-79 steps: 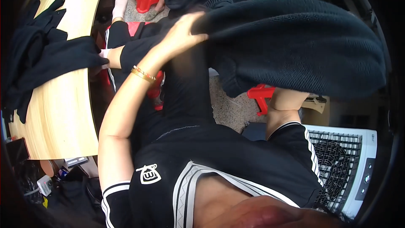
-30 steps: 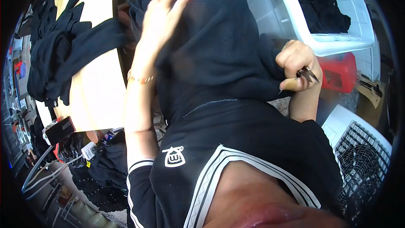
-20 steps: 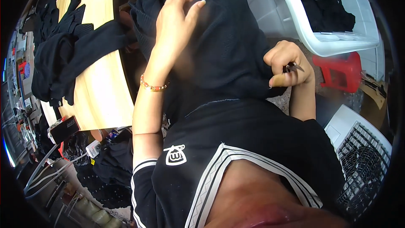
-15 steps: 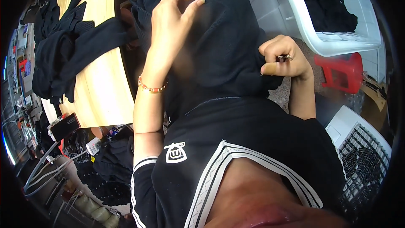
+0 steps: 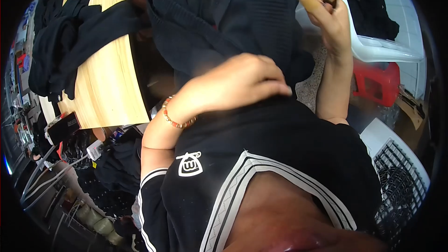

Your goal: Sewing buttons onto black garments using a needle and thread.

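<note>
A black knit garment (image 5: 266,23) with ribbed bands lies bunched over my lap. Across its near part reaches my left hand (image 5: 247,79), a beaded bracelet (image 5: 175,119) on its wrist. Its fingers are bent and pressed toward the cloth, slightly blurred. My right hand (image 5: 329,18) is raised beside the garment's far right side, apart from the cloth. Its index finger points left, and a tan wrap covers the thumb. The other fingers curl in, with a small dark glint among them that I cannot make out.
At left, more black knit pieces (image 5: 56,56) lie on a wooden table (image 5: 109,84). A white plastic bin (image 5: 387,51) with black cloth stands at far right, near a red stool (image 5: 380,84). A white basket (image 5: 396,158) sits at lower right; cables (image 5: 46,182) run at lower left.
My left hand has come nearer and to the right, from the garment's far end. My right hand has risen away from the cloth, its index finger now extended. Ribbed bands now show on the garment.
</note>
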The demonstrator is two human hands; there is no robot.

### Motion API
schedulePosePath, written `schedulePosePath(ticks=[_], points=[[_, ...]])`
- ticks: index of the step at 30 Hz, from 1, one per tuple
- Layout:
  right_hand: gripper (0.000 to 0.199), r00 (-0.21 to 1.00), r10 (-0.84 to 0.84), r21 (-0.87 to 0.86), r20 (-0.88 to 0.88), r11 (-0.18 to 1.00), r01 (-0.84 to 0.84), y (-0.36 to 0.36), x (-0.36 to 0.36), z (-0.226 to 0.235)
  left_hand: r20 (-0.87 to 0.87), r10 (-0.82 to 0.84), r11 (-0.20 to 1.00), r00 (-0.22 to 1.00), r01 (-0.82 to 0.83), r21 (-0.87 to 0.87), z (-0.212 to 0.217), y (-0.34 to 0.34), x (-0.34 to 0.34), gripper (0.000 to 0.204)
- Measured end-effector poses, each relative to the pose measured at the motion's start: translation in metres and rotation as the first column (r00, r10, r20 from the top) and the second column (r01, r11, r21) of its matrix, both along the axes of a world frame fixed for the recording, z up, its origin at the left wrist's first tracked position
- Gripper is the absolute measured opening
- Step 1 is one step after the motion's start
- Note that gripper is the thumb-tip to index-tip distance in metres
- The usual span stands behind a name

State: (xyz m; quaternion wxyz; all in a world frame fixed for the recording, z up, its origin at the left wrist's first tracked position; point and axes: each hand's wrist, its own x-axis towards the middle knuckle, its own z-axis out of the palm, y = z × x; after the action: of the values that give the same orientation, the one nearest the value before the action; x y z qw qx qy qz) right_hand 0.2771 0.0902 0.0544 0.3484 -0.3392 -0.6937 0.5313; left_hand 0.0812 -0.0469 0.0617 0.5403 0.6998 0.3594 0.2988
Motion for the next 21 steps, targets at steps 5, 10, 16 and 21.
schedulePosePath(ticks=[5, 10, 16, 21], points=[[0.046, 0.994, -0.095, -0.136, -0.046, 0.987, 0.088, 0.016, -0.037, -0.012, -0.201, 0.650, 0.749, 0.732, -0.662, 0.010, -0.046, 0.003, -0.044, 0.024], [0.039, 0.951, -0.194, -0.126, 0.242, 0.965, 0.229, 0.036, -0.044, -0.024, -0.129, 0.836, 0.542, 0.533, -0.839, 0.041, -0.065, 0.010, -0.050, 0.030], [0.023, 0.955, -0.297, -0.140, -0.014, 0.946, 0.292, 0.040, -0.029, -0.047, -0.074, 0.672, 0.739, 0.737, -0.660, 0.139, -0.052, 0.008, -0.015, 0.031], [0.034, 0.971, -0.235, -0.170, 0.039, 0.956, 0.238, 0.048, -0.010, -0.074, -0.043, 0.519, 0.854, 0.853, -0.520, -0.016, -0.046, 0.006, -0.005, 0.020]])
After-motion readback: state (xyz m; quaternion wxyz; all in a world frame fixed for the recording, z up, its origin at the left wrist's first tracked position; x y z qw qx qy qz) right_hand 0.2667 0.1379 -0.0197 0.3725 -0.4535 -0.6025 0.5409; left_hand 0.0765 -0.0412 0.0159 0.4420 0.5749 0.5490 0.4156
